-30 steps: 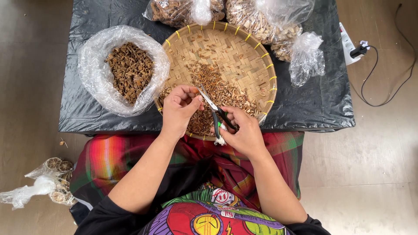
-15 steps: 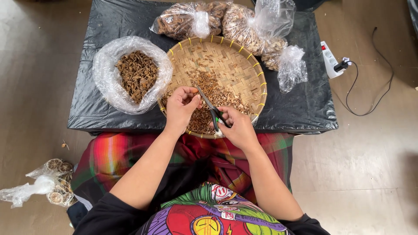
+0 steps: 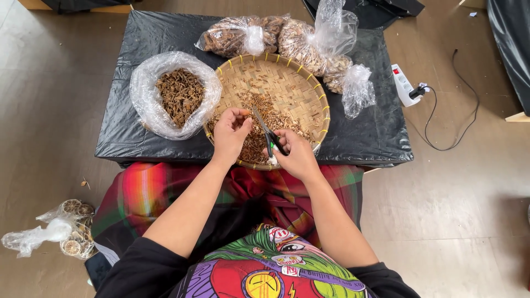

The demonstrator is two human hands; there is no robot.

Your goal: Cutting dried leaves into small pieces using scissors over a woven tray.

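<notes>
the right hand (image 3: 298, 154) now sits lower over the near rim of the woven tray (image 3: 309, 88) than it did a second ago, and the scissors (image 3: 266, 135) it grips have swung so the blades point up and left toward the left hand (image 3: 232, 132), which has stayed close by the whole time; the two hands have kept almost the same spacing, so the snipping work over the tray looks to be carrying on rather than ending. the right fingers are curled tight through the green-and-black handles, wrist bent down, forearm coming in from the lower right. the left hand is cupped, fingertips drawn together as if pinching a small dried piece near the blade tips, though the piece itself is too small to make out. under both hands lies a heap of brown dried cuttings (image 3: 259, 129) on the near half of the tray. just left of the tray stands an open clear bag of dark dried pieces (image 3: 179, 96); behind it lie knotted bags of lighter dried material (image 3: 298, 41). all rest on a black plastic-covered table (image 3: 138, 38). a white power strip (image 3: 403, 83) lies on the floor to the right.
</notes>
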